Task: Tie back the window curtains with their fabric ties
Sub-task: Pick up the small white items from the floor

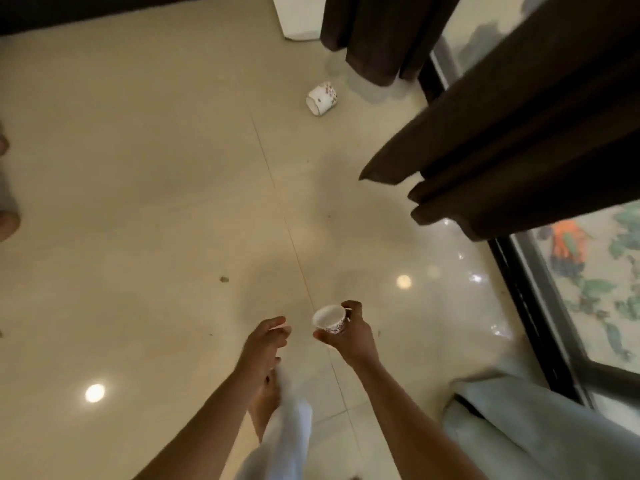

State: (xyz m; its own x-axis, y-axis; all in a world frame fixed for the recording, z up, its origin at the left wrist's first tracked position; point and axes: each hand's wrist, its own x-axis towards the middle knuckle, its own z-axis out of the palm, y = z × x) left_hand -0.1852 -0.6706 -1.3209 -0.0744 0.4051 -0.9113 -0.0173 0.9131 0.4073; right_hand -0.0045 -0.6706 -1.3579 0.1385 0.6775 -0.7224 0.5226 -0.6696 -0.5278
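Note:
Two dark brown curtains hang by the window on the right: one near curtain (512,147) sweeps out over the floor, a second curtain (377,32) hangs further back. No fabric tie is visible. My right hand (349,332) holds a small white paper cup (329,317) with a floral print, fingers curled round it. Just to its left, my left hand (266,339) hovers with loosely curled fingers and holds nothing. Both hands are low over the tiled floor, well short of the curtains.
A second floral paper cup (322,98) lies tipped on the glossy cream floor (156,188) near the far curtain. The window's black frame (533,306) runs along the right. A pale sheer curtain (526,420) bunches at lower right. My foot and white trouser leg (287,431) are below.

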